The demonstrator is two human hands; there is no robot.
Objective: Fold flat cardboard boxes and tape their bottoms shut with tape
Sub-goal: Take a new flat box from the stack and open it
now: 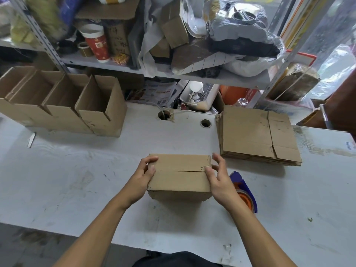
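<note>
— Where's the box (pixel 179 175)?
— Mid-desk, brown, flaps folded shut on top, seam untaped.
— The flat boxes (pixel 258 135)?
— Stacked to its right. The tape dispenser (pixel 244 191), blue and orange, lies just beside the box.

I see a red paper cup (pixel 97 44) on the far shelf (pixel 115 67), a white bag (pixel 248 66) to its right.
</note>
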